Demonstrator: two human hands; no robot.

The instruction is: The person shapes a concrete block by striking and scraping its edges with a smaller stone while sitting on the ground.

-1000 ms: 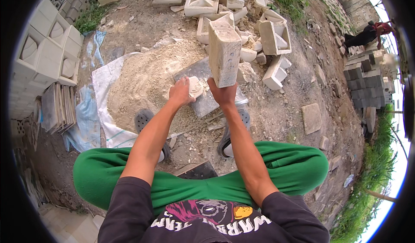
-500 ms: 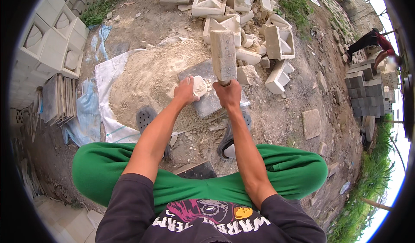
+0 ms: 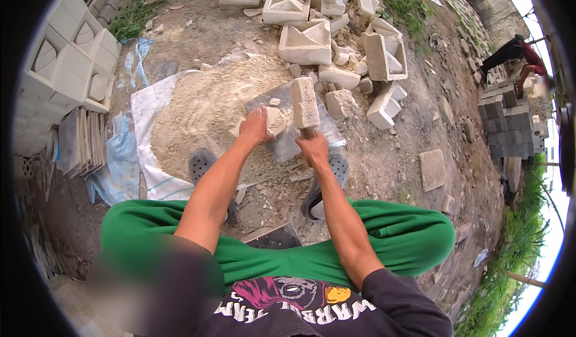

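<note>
One mallet (image 3: 305,104), handle (image 3: 307,133) mostly hidden, part-covered piece (image 3: 276,121), perhaps round

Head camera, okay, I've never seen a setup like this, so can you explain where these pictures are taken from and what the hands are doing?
There's no machine here, just a person's two bare hands. Every picture comes from one wide fisheye camera on the person's head, looking down, so straight edges bend. The right hand holds a mallet by its handle. The left hand grips a pale chunk at a dark board. On the ground, left of the board, pale powder is heaped on a white sheet; broken blocks lie beyond.
</note>
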